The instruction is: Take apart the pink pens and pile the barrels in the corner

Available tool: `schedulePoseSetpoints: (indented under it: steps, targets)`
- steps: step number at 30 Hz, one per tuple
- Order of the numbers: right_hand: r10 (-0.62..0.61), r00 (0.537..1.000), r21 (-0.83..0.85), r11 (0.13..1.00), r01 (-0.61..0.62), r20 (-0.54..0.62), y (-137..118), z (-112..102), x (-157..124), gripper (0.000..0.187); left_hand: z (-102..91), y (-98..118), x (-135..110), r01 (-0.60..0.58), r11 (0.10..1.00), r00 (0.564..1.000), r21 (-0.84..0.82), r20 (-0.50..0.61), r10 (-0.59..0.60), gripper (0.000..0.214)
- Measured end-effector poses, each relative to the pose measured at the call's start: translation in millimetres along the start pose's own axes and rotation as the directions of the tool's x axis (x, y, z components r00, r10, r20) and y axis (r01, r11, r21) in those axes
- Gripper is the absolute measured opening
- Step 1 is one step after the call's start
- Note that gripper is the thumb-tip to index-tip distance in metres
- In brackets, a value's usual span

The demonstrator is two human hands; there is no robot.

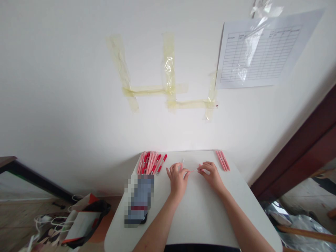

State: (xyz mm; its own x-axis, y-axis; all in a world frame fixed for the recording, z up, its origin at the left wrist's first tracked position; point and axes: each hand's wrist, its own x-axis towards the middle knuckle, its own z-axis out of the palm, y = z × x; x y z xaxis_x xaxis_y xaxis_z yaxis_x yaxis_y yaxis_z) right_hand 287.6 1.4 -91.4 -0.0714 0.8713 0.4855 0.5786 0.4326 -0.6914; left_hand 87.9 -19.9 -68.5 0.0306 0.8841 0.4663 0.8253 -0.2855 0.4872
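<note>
On a small white table (199, 213) my left hand (177, 178) and my right hand (211, 174) meet near the far edge. Both are closed in a pinch on a thin pink pen part (193, 170) held between them. A thin whitish piece (182, 161) sticks up from my left fingers. A pile of several red and pink pens (151, 163) lies at the far left of the table, just left of my left hand. A few pink pen barrels (223, 160) lie at the far right, beside my right hand.
A dark blurred flat object (139, 201) lies on the table's left side. The white wall behind carries yellowed tape strips (168, 87) and a printed table sheet (262, 52). Bags and cables (76, 220) clutter the floor at left; a dark wooden frame (301, 150) stands at right.
</note>
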Motion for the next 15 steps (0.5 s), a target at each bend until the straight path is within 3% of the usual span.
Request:
schedulePoseSetpoints:
  steps: [15]
  targets:
    - [-0.018, 0.999, -0.039, 0.999, 0.02, 0.039, 2.7, 2.0, 0.4, 0.018, 1.1, -0.3, 0.6, 0.01, 0.997, 1.0, -0.072, 0.014, -0.009, 0.011]
